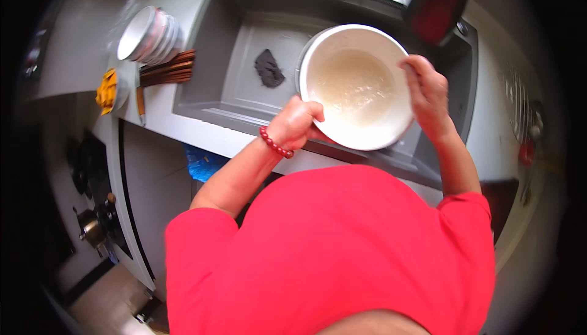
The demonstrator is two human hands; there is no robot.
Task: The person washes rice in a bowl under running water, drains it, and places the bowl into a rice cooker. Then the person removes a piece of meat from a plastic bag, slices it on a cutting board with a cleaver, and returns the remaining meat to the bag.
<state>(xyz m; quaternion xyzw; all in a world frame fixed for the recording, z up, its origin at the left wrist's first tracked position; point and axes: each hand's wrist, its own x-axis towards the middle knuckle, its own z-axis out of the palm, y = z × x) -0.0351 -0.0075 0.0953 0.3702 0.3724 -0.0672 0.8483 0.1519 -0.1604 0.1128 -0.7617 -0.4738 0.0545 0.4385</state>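
Note:
A round white pot [362, 133] is held over the right part of a grey sink [213, 46]. Cloudy, pale water [360, 83] fills its lower part; what lies beneath the surface is hard to tell. My left hand [298, 122] grips the near-left rim, the thumb on top and a bead bracelet [275, 142] at the wrist. On the right rim is my right hand [426, 89], its fingers curled over the edge. Another round rim [299, 67] shows partly behind the pot. A crumpled dark grey cloth [268, 68] lies on the sink floor, left of the pot.
Stacked bowls [146, 37] lie tipped on the left counter, beside brown chopsticks [169, 68], a wooden-handled utensil [141, 101] and a bowl with yellow contents [107, 91]. A dark red and black object [435, 9] hangs over the sink's far right. A blue plastic bag [204, 163] shows below the counter edge.

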